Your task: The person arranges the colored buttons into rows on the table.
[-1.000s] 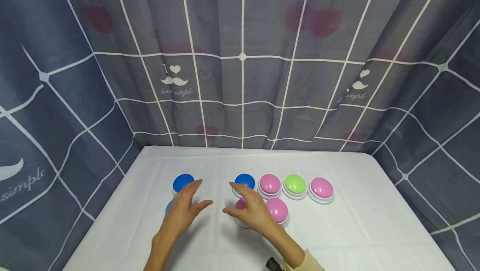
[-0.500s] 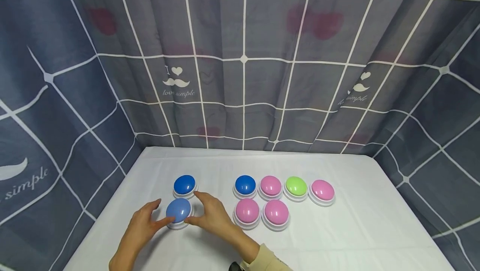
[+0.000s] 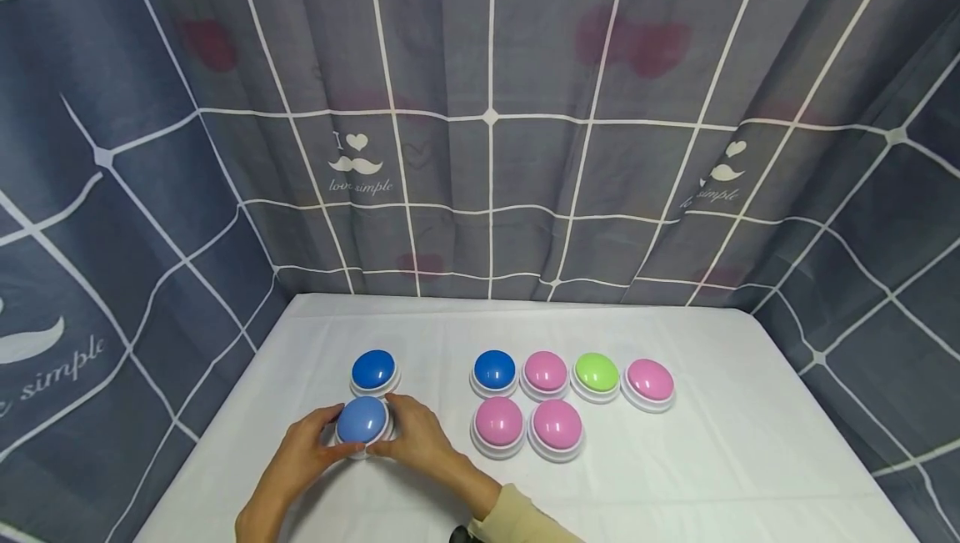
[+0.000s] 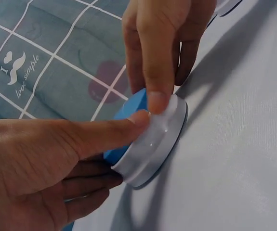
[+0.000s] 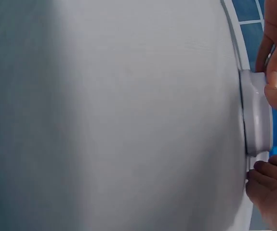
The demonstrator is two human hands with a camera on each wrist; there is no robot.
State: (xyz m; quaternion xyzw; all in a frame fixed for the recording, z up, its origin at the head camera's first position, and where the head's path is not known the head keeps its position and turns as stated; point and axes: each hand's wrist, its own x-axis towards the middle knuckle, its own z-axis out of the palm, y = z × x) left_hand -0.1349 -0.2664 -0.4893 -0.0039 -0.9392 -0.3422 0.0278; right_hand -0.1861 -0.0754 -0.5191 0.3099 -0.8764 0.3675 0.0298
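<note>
A light blue push button (image 3: 362, 419) with a white round base sits at the left of the white table. My left hand (image 3: 300, 453) grips it from the left, and my right hand (image 3: 422, 436) grips it from the right. The left wrist view shows both thumbs close together on the near side of the white base (image 4: 152, 149), with the fingers round its sides. Directly behind it stands a darker blue push button (image 3: 372, 369). In the right wrist view the base (image 5: 257, 115) appears at the right edge, between the two hands.
To the right, a back row holds a blue button (image 3: 494, 369), a pink one (image 3: 545, 371), a green one (image 3: 597, 373) and another pink one (image 3: 650, 380). Two pink buttons stand in front, one being the left pink button (image 3: 498, 422). A grey checked curtain (image 3: 450, 159) encloses the table (image 3: 712, 460).
Both hands have moved left from the middle of the table to the light blue button. The left hand, earlier spread beside it, has closed in, and both hands now grip its base.
</note>
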